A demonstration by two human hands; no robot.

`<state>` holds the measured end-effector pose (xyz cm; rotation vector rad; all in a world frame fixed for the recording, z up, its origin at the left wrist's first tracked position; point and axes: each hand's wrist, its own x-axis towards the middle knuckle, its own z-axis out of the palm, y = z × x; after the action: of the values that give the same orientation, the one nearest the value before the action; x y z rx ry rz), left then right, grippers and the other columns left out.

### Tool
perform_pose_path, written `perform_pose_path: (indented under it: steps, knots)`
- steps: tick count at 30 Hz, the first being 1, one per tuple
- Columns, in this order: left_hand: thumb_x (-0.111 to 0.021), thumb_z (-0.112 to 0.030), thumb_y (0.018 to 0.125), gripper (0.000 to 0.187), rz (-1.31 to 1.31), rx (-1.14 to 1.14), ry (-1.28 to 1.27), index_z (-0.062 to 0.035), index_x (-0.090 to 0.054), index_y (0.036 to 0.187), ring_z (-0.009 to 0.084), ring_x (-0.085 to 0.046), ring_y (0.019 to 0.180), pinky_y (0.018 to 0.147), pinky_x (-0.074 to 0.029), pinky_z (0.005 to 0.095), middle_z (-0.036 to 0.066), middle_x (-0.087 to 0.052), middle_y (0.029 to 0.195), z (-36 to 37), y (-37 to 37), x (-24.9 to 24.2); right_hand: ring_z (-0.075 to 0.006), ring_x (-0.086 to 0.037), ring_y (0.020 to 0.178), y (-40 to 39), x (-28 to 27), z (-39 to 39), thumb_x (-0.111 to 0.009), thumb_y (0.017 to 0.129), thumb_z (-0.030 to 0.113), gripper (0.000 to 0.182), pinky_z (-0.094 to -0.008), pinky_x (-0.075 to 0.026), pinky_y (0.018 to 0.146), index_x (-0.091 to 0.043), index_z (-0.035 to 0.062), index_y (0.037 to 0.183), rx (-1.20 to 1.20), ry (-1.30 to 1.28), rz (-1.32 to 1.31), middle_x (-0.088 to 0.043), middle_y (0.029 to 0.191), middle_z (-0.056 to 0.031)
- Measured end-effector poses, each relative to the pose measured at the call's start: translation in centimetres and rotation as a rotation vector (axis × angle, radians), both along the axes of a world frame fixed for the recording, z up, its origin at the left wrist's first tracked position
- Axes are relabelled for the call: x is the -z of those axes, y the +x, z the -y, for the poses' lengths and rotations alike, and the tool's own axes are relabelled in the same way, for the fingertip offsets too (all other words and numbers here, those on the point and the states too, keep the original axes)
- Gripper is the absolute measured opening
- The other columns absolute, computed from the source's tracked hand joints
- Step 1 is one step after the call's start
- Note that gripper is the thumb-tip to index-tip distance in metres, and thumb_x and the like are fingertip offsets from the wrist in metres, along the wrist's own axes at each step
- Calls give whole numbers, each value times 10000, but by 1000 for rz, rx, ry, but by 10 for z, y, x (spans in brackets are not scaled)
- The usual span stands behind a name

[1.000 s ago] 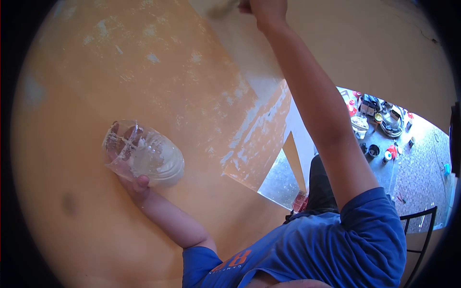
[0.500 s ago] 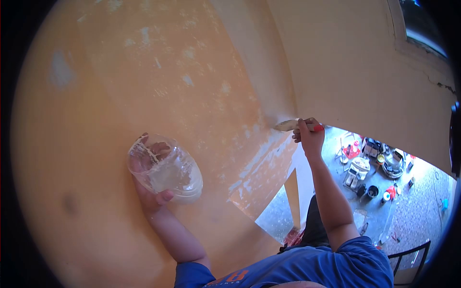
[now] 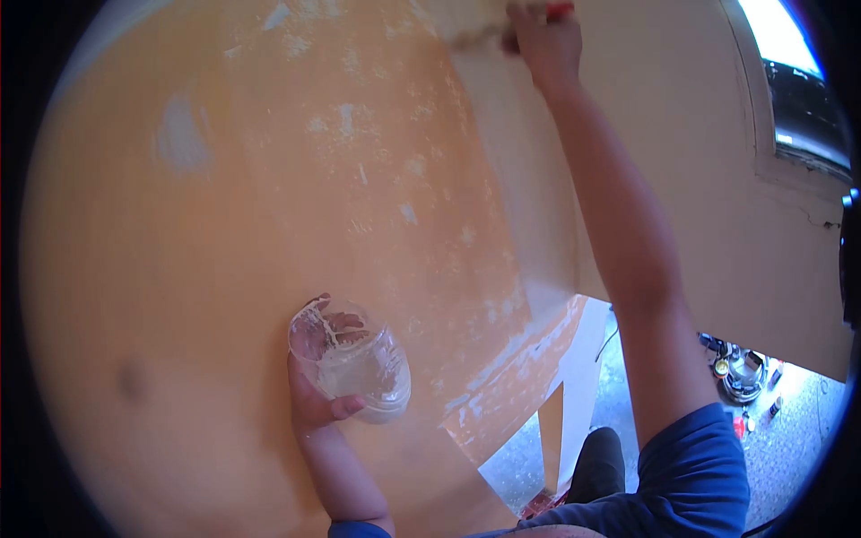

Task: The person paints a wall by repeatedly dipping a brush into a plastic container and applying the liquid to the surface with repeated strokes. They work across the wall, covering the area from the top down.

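Observation:
My left hand (image 3: 316, 399) is wrapped around a clear plastic container (image 3: 381, 377), tilted with its mouth up and to the left. White paint or a similar pale coating clings to its inner walls and lies in it. High at the top of the view, my right hand (image 3: 545, 45) grips a paintbrush (image 3: 480, 38) with a red handle end. Motion blurs the bristles, which point left at the pale strip along the wall corner. The orange wall (image 3: 269, 242) carries scattered white patches.
A plain beige wall (image 3: 664, 117) meets the orange one at the corner, with a window (image 3: 798, 81) at upper right. Far below, the floor (image 3: 789, 457) holds several tools and containers, including a red item (image 3: 738, 426). My leg (image 3: 599, 462) shows beneath me.
My right hand has swept the brush upward along the corner, arm now stretched out. The view has shifted upward, and the container held in my left hand appears lower and further right.

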<state>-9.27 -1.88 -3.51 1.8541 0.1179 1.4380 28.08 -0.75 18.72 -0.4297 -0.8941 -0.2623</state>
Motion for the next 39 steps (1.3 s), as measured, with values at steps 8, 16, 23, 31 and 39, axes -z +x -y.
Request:
perform_pose_path:
  steps: [8,16,23,31,39]
  knots:
    - [-906,-343,475,1133,-27,2,-4,9,-296,1363,244,-529,1106,939,-453,386,138,-533,1137,2,-2,-5,-88,-516,437,-4,184,16,-588,892,132,196,-247,-420,400,-551,53,716,-30,-228,-160,-550,545,-26]
    - [-928,-225,465,1155,-34,145,-52,-9,-262,1383,268,-543,1090,948,-441,399,171,-519,1169,-2,-4,-3,-170,-612,490,4,-86,4,-644,831,112,165,-265,-507,415,-574,-37,823,-226,297,59,-625,667,-109]
    - [-923,-229,463,1149,-58,117,-45,-3,-269,1379,264,-538,1104,960,-437,403,168,-524,1172,-7,-8,1,-178,-613,485,12,-135,-39,-647,819,115,180,-270,-508,409,-560,-41,836,-184,280,162,-627,675,-126]
    - [-916,-228,436,1146,-27,95,-8,26,-290,1362,255,-538,1108,964,-436,401,157,-546,1153,-8,-5,4,-170,-579,446,8,-3,-21,-624,804,85,141,-287,-492,378,-538,-27,791,-291,95,-49,-603,636,-104]
    - [-916,-221,442,1146,10,89,-45,31,-285,1365,263,-550,1098,956,-442,399,161,-559,1144,-6,-6,5,-195,-638,552,5,-136,-35,-658,814,110,194,-292,-547,462,-548,-44,854,-317,328,116,-622,697,-131]
